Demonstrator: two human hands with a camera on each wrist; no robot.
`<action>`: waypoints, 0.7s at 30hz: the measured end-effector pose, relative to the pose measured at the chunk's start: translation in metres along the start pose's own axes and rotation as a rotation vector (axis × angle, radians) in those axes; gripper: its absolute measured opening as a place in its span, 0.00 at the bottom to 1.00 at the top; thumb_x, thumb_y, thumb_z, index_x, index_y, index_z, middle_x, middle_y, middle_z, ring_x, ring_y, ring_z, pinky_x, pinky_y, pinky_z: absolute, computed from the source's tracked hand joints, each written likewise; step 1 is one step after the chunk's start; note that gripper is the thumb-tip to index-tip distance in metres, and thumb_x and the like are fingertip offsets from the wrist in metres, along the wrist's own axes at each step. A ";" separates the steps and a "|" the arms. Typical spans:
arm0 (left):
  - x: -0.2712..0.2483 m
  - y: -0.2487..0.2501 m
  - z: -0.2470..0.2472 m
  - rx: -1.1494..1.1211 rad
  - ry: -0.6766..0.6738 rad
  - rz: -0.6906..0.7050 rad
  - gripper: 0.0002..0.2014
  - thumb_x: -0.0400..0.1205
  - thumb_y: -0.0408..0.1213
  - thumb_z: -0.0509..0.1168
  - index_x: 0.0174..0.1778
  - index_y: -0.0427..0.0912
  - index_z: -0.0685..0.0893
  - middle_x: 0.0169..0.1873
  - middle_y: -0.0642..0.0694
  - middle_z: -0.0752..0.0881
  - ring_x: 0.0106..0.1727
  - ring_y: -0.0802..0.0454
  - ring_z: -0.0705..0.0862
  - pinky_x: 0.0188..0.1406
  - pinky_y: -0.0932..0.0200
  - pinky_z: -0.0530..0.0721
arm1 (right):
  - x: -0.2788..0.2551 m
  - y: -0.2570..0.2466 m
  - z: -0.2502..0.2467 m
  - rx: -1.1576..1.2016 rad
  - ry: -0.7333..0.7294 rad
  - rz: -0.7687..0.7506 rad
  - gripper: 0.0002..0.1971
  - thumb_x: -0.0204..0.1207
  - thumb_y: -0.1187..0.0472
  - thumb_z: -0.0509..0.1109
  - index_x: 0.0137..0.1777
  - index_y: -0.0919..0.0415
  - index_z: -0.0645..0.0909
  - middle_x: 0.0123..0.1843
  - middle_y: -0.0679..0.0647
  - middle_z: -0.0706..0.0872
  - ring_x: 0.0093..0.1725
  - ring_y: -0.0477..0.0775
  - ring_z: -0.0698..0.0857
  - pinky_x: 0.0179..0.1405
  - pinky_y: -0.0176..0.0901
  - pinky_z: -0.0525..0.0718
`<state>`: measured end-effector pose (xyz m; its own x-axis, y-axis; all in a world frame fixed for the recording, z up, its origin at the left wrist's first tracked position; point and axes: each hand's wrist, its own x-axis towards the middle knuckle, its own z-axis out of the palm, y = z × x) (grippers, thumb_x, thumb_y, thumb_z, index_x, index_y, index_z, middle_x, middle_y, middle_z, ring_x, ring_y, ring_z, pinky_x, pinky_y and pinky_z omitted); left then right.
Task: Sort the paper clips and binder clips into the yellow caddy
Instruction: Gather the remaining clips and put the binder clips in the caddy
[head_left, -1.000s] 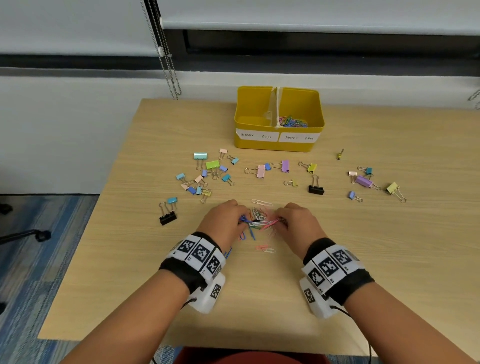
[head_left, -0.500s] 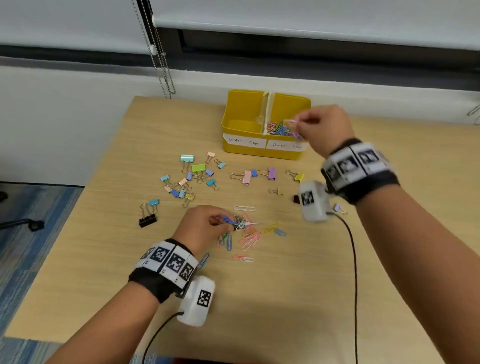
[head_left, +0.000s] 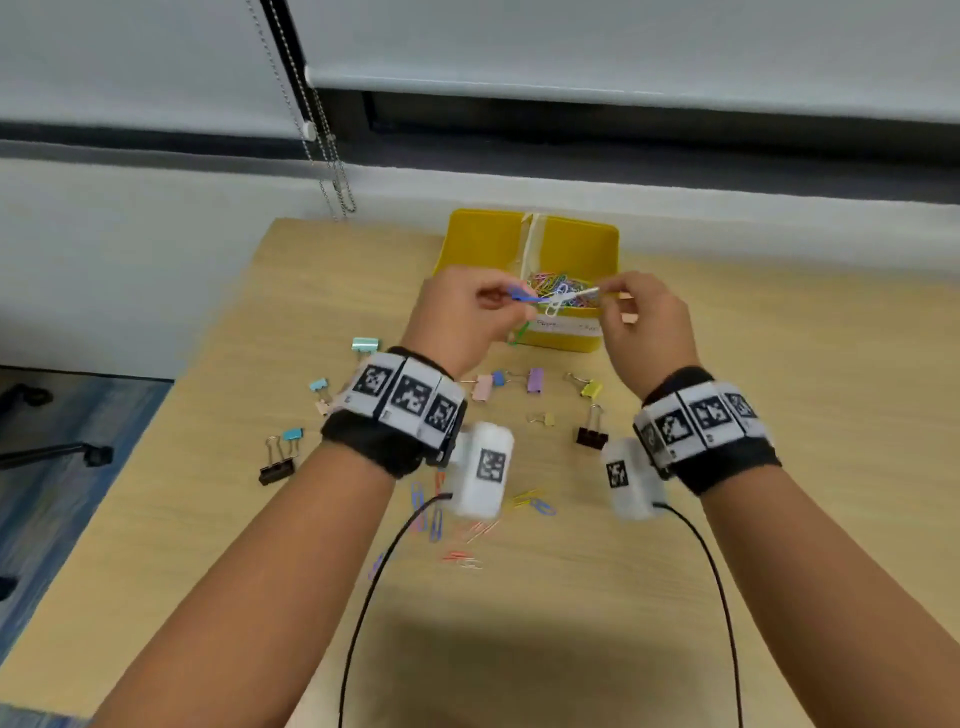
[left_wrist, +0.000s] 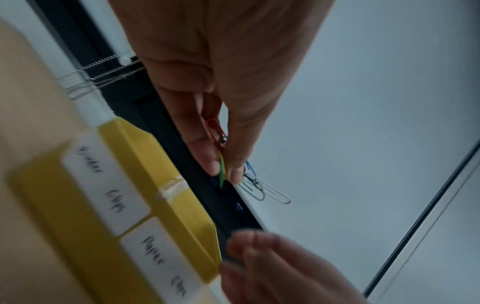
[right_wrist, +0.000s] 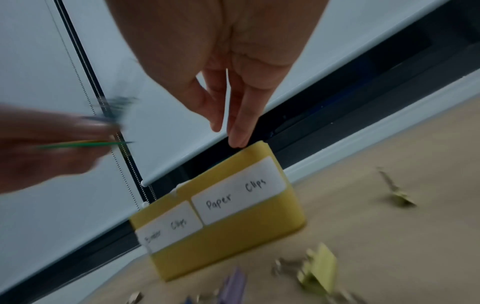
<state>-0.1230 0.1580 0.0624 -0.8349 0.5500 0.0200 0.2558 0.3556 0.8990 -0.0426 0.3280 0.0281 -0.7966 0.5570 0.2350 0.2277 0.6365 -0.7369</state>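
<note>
The yellow caddy (head_left: 563, 340) stands at the table's far edge, with colored paper clips (head_left: 553, 283) in its right compartment, labelled Paper Clips (right_wrist: 239, 191). My left hand (head_left: 501, 306) is raised in front of the caddy. It pinches a small bunch of paper clips (head_left: 545, 301) between thumb and fingers; red, green and blue ones show in the left wrist view (left_wrist: 215, 133). My right hand (head_left: 608, 301) hovers just right of the bunch. Its fingers (right_wrist: 239, 131) are nearly straight above the caddy's rim (right_wrist: 259, 147) and hold nothing that I can see.
Colored binder clips (head_left: 535, 379) lie scattered on the wooden table (head_left: 779, 415) before the caddy, with a black one (head_left: 591, 434) at mid-right and another (head_left: 278, 470) at the left. Loose paper clips (head_left: 470, 530) lie under my wrists. Blind cords (head_left: 332, 171) hang behind the table.
My left hand has lifted a bunch of paper clips off the table pile and carried it up to the caddy. My right hand has stayed by the paper clip compartment.
</note>
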 end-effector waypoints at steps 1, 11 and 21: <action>0.019 0.007 0.006 0.051 0.016 0.015 0.08 0.73 0.32 0.74 0.47 0.39 0.90 0.39 0.43 0.90 0.38 0.55 0.89 0.42 0.60 0.89 | -0.013 0.004 -0.004 0.042 0.018 0.011 0.10 0.78 0.67 0.61 0.54 0.62 0.82 0.57 0.59 0.85 0.47 0.49 0.83 0.40 0.31 0.80; 0.113 0.013 0.075 0.898 -0.301 -0.018 0.10 0.77 0.36 0.71 0.50 0.34 0.88 0.44 0.40 0.87 0.41 0.41 0.83 0.40 0.55 0.79 | -0.085 0.026 -0.009 0.019 -0.248 0.103 0.10 0.78 0.67 0.61 0.54 0.62 0.81 0.55 0.55 0.84 0.50 0.49 0.83 0.42 0.26 0.80; -0.029 -0.040 -0.005 0.701 -0.281 0.045 0.09 0.80 0.39 0.62 0.52 0.46 0.85 0.53 0.48 0.85 0.47 0.51 0.83 0.46 0.58 0.78 | -0.142 0.006 0.013 -0.259 -0.664 0.072 0.23 0.80 0.59 0.60 0.74 0.64 0.68 0.75 0.59 0.70 0.71 0.58 0.74 0.70 0.43 0.73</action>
<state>-0.1115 0.1240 0.0279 -0.6847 0.7141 -0.1462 0.6152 0.6737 0.4094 0.0642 0.2457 -0.0180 -0.9285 0.2122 -0.3047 0.3523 0.7628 -0.5422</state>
